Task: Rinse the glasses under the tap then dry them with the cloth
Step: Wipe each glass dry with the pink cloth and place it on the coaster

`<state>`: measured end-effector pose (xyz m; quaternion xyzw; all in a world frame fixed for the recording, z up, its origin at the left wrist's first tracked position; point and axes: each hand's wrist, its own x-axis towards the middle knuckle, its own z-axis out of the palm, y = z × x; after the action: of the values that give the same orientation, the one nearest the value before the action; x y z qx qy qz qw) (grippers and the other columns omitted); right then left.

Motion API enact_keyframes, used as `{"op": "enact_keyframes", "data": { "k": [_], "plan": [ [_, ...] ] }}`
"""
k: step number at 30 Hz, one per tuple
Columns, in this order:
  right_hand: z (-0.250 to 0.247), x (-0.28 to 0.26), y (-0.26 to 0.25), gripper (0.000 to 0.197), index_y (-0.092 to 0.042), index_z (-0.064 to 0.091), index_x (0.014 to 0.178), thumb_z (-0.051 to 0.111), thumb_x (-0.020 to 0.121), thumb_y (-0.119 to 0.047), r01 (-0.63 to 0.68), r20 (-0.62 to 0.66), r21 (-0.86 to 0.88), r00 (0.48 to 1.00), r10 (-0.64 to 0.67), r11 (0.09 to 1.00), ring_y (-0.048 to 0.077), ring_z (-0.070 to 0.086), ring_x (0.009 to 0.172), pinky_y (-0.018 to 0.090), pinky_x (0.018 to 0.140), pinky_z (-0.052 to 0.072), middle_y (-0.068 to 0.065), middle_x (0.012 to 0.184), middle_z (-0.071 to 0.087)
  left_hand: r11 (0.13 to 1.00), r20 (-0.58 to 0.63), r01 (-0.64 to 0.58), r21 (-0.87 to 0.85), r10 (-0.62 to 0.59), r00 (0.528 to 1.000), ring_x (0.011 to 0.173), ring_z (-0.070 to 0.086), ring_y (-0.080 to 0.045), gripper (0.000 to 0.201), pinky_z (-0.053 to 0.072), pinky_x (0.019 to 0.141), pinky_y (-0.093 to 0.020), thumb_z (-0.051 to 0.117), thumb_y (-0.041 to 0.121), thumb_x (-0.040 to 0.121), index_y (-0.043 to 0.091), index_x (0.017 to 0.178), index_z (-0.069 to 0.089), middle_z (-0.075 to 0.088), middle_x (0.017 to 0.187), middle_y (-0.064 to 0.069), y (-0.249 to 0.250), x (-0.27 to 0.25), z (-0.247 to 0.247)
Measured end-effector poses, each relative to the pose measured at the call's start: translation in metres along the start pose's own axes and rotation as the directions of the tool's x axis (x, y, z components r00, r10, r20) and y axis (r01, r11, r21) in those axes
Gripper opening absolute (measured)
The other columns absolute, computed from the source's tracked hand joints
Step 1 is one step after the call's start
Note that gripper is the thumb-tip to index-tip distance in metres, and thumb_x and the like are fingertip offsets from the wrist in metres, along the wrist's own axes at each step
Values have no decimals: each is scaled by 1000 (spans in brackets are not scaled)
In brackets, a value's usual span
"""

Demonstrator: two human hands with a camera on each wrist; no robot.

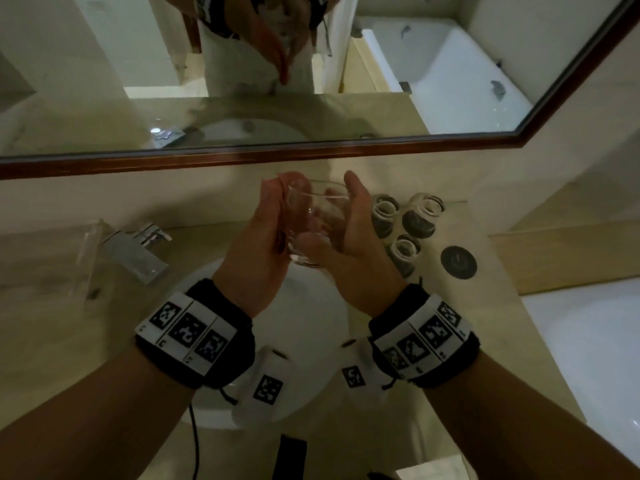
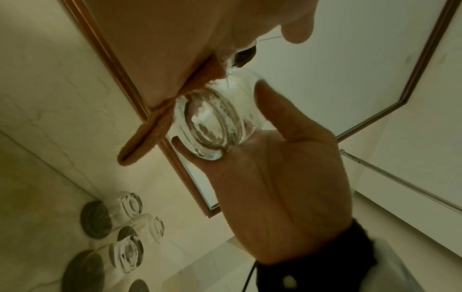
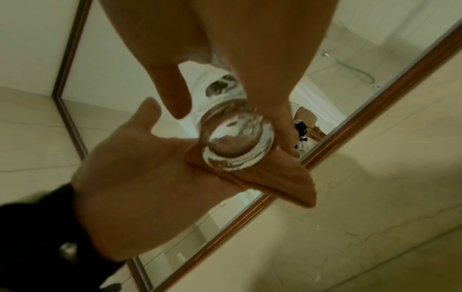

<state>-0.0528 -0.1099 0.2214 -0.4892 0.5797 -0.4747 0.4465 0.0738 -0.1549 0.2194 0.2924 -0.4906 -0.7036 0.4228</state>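
Above the sink basin (image 1: pixel 311 327), both hands hold a clear glass (image 1: pixel 311 216) tilted, its thick base toward me. My right hand (image 1: pixel 356 223) grips its side, thumb on one side and fingers on the other, as the left wrist view shows (image 2: pixel 275 177). My left hand (image 1: pixel 263 230) holds a folded orange cloth (image 3: pixel 282 177) against the glass's (image 3: pixel 235 142) other side, fingers curling over the rim. The left wrist view shows the cloth (image 2: pixel 145 138) pressed between palm and glass (image 2: pixel 210 122). Most of the cloth is hidden in the head view.
Three more glasses (image 1: pixel 403 251) stand upside down on dark coasters right of the basin, beside a bare coaster (image 1: pixel 459 262). A chrome tap (image 1: pixel 138 251) sits at the left. A framed mirror (image 1: pixel 311 157) is behind and a white bathtub (image 1: pixel 588 348) to the right.
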Motion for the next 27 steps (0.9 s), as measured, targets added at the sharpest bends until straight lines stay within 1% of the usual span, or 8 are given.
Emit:
{"op": "enact_keyframes", "data": {
  "k": [2, 6, 10, 14, 17, 20, 24, 27],
  "plan": [
    [-21, -1, 8, 109, -18, -7, 158, 74, 86, -17, -21, 17, -56, 1000, 22, 998, 7, 55, 126, 43, 107, 50, -7, 146, 43, 994, 15, -12, 106, 11, 1000, 108, 58, -27, 72, 51, 90, -32, 31, 65, 90, 7, 129, 48, 60, 113, -18, -7, 11, 10],
    [-63, 0, 27, 88, -15, 41, 138, 90, 68, -35, -36, -323, -113, 946, -2, 993, 9, 67, 106, 36, 90, 60, -5, 123, 62, 959, 35, 15, 285, -26, 999, 104, 61, -4, 39, 50, 88, -35, 44, 26, 105, 5, 138, 49, 67, 115, 3, -37, 24, 45],
    [-113, -3, 50, 68, -20, 48, 119, 86, 67, -44, -29, -485, -95, 874, -21, 995, 4, 69, 89, 36, 79, 63, -12, 103, 65, 977, -22, 143, 160, -141, 990, 105, 65, -42, 49, 56, 85, -55, 55, 23, 92, 15, 141, 52, 66, 123, -20, -66, 42, 94],
    [-168, 1, 82, 76, -35, 42, 128, 79, 66, -58, -130, -582, -140, 813, 24, 982, 23, 66, 103, 46, 84, 60, 2, 122, 59, 949, -94, 187, 253, -168, 981, 105, 71, -26, 33, 56, 92, -54, 62, 20, 94, 16, 126, 65, 74, 114, -8, -100, 67, 139],
    [-214, 3, 106, 87, -36, 43, 138, 79, 64, -64, -232, -630, -134, 771, 97, 964, 23, 63, 109, 48, 88, 58, 1, 126, 56, 927, -165, 263, 268, -225, 960, 100, 72, -21, 24, 58, 92, -50, 64, 13, 95, 18, 118, 69, 75, 108, -4, -123, 87, 164],
    [-259, 5, 127, 79, -28, 47, 139, 81, 73, -55, -317, -652, -137, 742, 155, 939, 17, 64, 105, 41, 92, 57, 0, 123, 61, 917, -217, 366, 160, -329, 919, 106, 70, -25, 25, 55, 96, -53, 65, 11, 93, 14, 118, 69, 74, 113, -8, -145, 106, 181],
    [-300, 14, 160, 65, -23, 51, 123, 82, 74, -53, -427, -660, -131, 711, 243, 895, 15, 65, 96, 15, 73, 47, 2, 115, 68, 874, -233, 468, 133, -431, 872, 108, 70, -24, 26, 53, 97, -57, 64, 16, 93, 18, 118, 70, 75, 112, -3, -171, 125, 192],
    [-311, 23, 184, 65, -25, 57, 121, 85, 70, -54, -489, -635, -240, 732, 245, 838, 14, 63, 99, 13, 69, 39, -1, 116, 67, 852, -242, 504, 138, -465, 852, 103, 71, -20, 26, 54, 95, -56, 59, 11, 96, 17, 119, 69, 76, 109, -1, -182, 136, 202]
  ]
}}
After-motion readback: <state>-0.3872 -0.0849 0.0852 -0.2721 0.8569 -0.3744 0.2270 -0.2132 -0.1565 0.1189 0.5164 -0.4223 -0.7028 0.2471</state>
